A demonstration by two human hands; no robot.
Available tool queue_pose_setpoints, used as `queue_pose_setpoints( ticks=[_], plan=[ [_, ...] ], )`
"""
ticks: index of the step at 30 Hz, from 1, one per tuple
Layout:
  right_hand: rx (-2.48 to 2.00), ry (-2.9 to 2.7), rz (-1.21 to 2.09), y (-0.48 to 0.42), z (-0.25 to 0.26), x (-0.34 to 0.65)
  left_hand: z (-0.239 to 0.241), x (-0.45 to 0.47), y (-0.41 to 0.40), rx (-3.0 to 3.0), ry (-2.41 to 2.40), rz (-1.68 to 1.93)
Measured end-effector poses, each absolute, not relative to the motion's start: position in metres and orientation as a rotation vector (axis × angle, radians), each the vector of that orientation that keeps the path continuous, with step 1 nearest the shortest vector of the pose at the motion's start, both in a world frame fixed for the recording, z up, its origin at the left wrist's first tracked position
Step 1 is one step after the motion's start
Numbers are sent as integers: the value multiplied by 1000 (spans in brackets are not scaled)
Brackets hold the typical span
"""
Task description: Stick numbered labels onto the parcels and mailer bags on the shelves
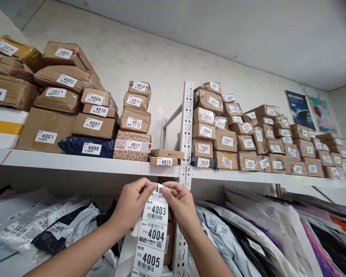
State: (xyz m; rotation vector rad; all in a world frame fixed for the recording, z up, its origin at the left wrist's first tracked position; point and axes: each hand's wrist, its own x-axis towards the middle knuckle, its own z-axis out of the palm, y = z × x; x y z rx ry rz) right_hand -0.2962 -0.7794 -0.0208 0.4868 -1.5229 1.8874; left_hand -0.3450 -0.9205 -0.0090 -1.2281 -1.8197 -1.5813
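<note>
Pinched label strip at shelf edge

Both hands are closed on the top of a label strip [151, 231]: left hand [132, 202] and right hand [180, 204] pinch it with fingertips. Strip hangs down, numbered 4003 to 4005, below the shelf [75, 162] of stacked boxes [96, 125].

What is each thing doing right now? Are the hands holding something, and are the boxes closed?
left hand: pinching the top of the label strip
right hand: pinching the same top label
label strip: hanging down, labels 4003, 4004, 4005 still attached
top label: curled, number hidden by fingers
boxes: closed, taped, stacked, numbered
upper shelf: loaded with boxes
bagged parcels: sealed, lying piled below the shelf
</note>
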Motion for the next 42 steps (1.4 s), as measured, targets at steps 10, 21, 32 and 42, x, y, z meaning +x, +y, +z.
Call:
queue_pose_setpoints(
  ticks=[10, 21, 32, 42],
  plan=[
    [472, -1403, 1473, -749, 10, -280, 15, -354, -928, -1339, -1861, -1280],
    [678, -1199, 1700, -717, 84, -315, 113, -362, -918, -902, -2240, -250],
    [752, -1344, 1647, -720, 86, -297, 109, -364, -921, -792, -2180, -219],
    [661, -1365, 1648, -726, 85, -294, 104, -364, -918, -775, -2128, -369]
  ],
)
